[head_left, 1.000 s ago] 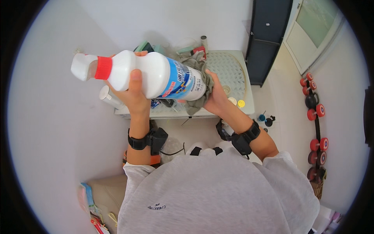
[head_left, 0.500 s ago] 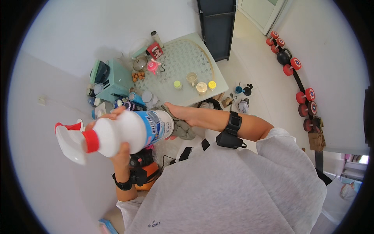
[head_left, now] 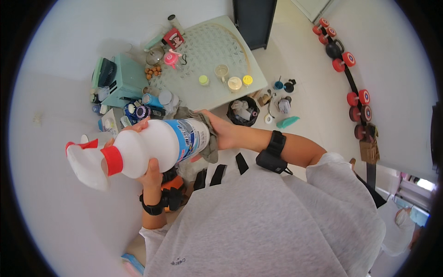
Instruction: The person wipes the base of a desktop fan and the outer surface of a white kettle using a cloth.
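Note:
A large white spray bottle [head_left: 147, 141] with a red collar, red trigger and blue label lies tilted on its side in the air in front of me. My left hand [head_left: 151, 171] is wrapped round its body near the neck, thumb on the near side and fingertips over the far side. At the bottle's base my right hand [head_left: 220, 131] presses a grey cloth [head_left: 211, 147] against it. The cloth bunches round the bottom end and hides part of my right fingers. The spray head [head_left: 87, 168] points left, away from both hands.
Beyond the bottle stands a glass-topped table [head_left: 203, 51] with cups, jars and a pink-lidded bottle [head_left: 171, 59]. A mint-green box-shaped appliance [head_left: 123, 81] stands at its left. A black-lined bin [head_left: 242, 121] sits below its front edge. Red dumbbells [head_left: 354, 98] line the right wall.
The table and room have shifted up and slightly left in view, uncovering the bin. The bottle's base has tipped slightly upward, and the cloth has moved around it with my right hand.

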{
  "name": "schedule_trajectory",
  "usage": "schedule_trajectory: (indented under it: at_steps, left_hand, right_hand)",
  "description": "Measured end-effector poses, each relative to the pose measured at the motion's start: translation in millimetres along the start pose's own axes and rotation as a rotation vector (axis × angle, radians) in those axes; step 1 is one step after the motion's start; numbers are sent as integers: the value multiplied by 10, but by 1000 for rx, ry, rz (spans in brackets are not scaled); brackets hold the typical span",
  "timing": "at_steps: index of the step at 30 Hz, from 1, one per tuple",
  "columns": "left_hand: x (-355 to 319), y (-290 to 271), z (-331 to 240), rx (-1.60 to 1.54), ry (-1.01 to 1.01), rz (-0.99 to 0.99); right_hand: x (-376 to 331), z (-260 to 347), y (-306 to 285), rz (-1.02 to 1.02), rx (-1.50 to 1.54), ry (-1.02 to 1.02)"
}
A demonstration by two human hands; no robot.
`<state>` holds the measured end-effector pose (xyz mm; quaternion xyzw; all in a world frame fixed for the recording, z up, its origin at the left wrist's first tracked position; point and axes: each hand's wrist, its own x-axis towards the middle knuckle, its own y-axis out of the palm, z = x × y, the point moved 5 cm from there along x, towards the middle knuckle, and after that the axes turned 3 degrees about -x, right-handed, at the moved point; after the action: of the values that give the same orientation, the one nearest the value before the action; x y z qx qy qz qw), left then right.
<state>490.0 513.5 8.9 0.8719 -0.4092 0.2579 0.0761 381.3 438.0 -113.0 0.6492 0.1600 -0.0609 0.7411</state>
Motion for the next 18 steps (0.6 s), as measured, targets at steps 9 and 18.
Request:
schedule_trajectory:
  at_steps: [9,18]
  left_hand:
    - [-185,617,665,-564,-447,634]
    - [-883,1305,936,-630,-1532,304]
  right_hand:
    - [-216,-201,-1703,-275,146,-161]
    - [-1049,-302,-2761,-572,94,-173]
